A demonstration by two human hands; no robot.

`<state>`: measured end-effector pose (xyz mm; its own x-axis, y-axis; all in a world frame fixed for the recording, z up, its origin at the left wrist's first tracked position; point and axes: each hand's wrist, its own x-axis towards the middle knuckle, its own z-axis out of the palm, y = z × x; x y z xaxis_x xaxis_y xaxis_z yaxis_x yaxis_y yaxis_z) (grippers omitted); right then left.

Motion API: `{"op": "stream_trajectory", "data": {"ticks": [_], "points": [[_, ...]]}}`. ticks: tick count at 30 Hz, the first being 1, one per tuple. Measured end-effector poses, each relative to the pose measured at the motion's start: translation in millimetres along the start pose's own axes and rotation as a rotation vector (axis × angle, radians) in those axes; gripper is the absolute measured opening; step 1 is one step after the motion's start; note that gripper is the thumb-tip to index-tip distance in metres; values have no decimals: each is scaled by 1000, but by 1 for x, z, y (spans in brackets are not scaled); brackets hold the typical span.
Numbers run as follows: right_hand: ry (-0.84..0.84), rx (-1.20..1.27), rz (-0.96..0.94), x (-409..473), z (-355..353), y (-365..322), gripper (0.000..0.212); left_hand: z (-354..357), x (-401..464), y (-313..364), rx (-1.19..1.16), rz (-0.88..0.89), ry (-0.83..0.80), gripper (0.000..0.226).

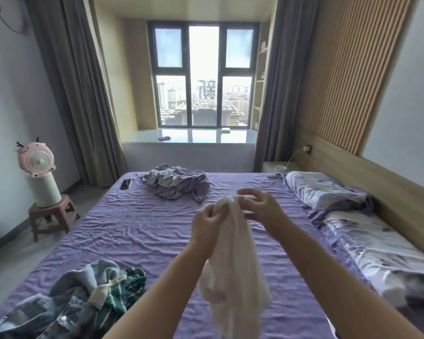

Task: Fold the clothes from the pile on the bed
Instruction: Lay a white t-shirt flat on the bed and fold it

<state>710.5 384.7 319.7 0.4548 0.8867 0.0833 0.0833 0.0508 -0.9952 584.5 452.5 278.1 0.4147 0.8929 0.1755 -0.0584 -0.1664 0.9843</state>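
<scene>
That cream top (233, 253) looks thin and floppy. Left hand (206, 222) and right hand (260, 204) both pinch its upper edge; grab shoulder seams, pile (83, 297) at 7 o'clock.

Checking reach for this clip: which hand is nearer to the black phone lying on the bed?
Left. The left hand grips the white garment mid-bed, on the phone's side. The right hand holds the same garment's top, farther toward the pillows.

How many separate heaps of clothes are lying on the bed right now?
2. One heap lies at the near left corner; a purple-grey heap lies at the far end near the window. More may sit out of frame.
</scene>
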Motion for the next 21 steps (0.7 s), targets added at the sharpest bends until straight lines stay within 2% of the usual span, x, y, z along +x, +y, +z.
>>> {"op": "stream_trajectory", "data": {"ticks": [3, 6, 7, 8, 10, 11, 13, 15, 17, 19, 21], "points": [[-6, -112, -61, -35, -8, 23, 38, 9, 7, 14, -55, -76, 13, 17], [-26, -389, -105, -73, 7, 59, 64, 15, 16, 23, 10, -109, -33, 16], [9, -514, -104, -82, 14, 68, 64, 14, 19, 26, 35, -106, -59, 12], [79, -585, -116, -86, 20, 73, 54, 11, 22, 28, 74, -99, -79, 8], [248, -521, -152, -86, 23, 66, 21, -3, 29, 34, 221, -69, -72, 10], [314, -434, -166, -83, 22, 55, 13, -12, 32, 35, 312, -44, -51, 16], [395, -292, -196, -71, 19, 28, 21, -34, 32, 37, 461, 33, -22, 31], [370, -272, -203, -57, 22, 1, 15, -51, 25, 35, 518, 225, -56, 33], [280, -340, -191, -44, 30, -17, 8, -65, 14, 30, 490, 415, -143, 20], [200, -366, -178, -33, 41, -27, 10, -73, -1, 26, 446, 426, -300, 24], [167, -329, -143, -25, 49, -31, 12, -77, -11, 21, 487, 331, -405, 44]]}}
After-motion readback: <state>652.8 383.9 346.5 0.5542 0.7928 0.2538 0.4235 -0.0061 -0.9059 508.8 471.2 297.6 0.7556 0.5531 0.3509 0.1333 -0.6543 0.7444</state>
